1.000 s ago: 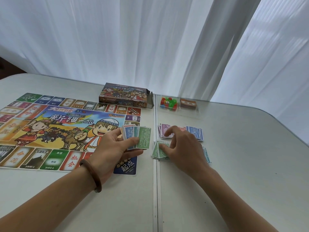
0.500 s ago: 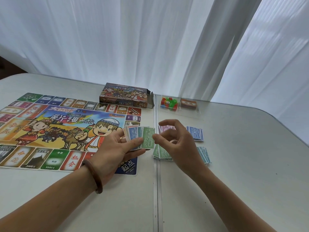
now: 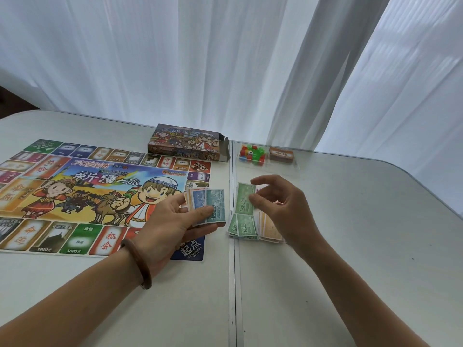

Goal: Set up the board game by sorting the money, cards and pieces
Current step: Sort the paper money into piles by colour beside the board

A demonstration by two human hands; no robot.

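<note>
Two forearms, both bare up to bottom frame edge. Left wrist: one brown bangle (image 3: 140,265), wood-like, smooth, rounded section, slight sheen, loose fit, sits just behind left grip (image 3: 165,221). Right grip (image 3: 285,209) and right wrist: bare skin only.

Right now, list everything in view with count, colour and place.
table: one, white, under everything
curtains: count unclear, white, behind table
game board: one, multicoloured, table's left
game box: one, multicoloured, beyond the board
plastic pieces: heap, red and green, right of the box
card deck: one, orange-brown, right of the pieces
green pile: one, green, below the right hand
pale pile: one, pale orange, right of the green pile
fan of notes: several, blue and teal, left grip
500 note: one, green, right grip
bracelet: one, brown, left wrist
left hand: one, over the board's corner
right hand: one, above the piles
</note>
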